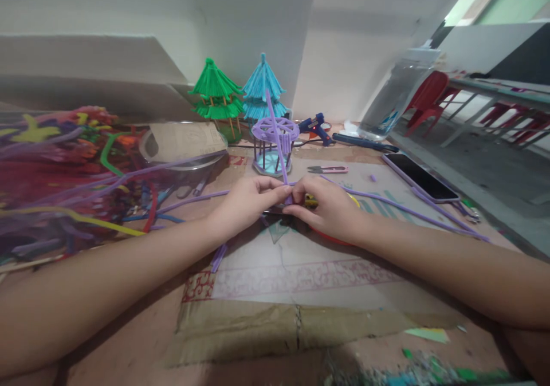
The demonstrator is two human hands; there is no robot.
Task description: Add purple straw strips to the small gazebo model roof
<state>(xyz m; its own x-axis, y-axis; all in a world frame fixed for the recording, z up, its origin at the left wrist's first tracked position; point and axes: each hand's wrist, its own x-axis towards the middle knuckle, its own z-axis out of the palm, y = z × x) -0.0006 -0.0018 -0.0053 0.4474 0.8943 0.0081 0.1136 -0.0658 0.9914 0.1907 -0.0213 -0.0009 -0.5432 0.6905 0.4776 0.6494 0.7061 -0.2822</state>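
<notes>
1. White wall (pixel 249 8) rises behind everything, with red chairs (pixel 432 97) off to the right
2. Pinkish table (pixel 137 349) spreads below it, littered with bits near the front edge
3. Pale sheet (pixel 335 291) with a red patterned border lies on the table, under both hands
4. Blurred heap (pixel 77 157) of many-coloured fuzzy stems fills the left side
5. Clear bottle (pixel 389 99) stands at the back right, seen slanted
6. Green model (pixel 217 88) and blue model (pixel 262 82) stand side by side at the back, each with a two-tiered, pointed roof
7. Purple model (pixel 287 144) stands in front of the blue one, with a spoked ring on top, dark posts and a light-blue floor
8. Left hand (pixel 253 200) has its fingertips pinched on the lower end of a purple stem; right hand (pixel 333 208), just beside it, has thumb and fingers closed on the same end
9. Blue glue gun (pixel 317 127) lies behind and right of the purple model, a red glow on it
10. Dark-screened phone (pixel 421 177) lies at the right
11. Pink-handled snips (pixel 329 169) lie just beyond the right hand
12. Purple stem (pixel 281 160) stands up between the hands over the sheet, its top leaning left, crossing in front of the purple model
</notes>
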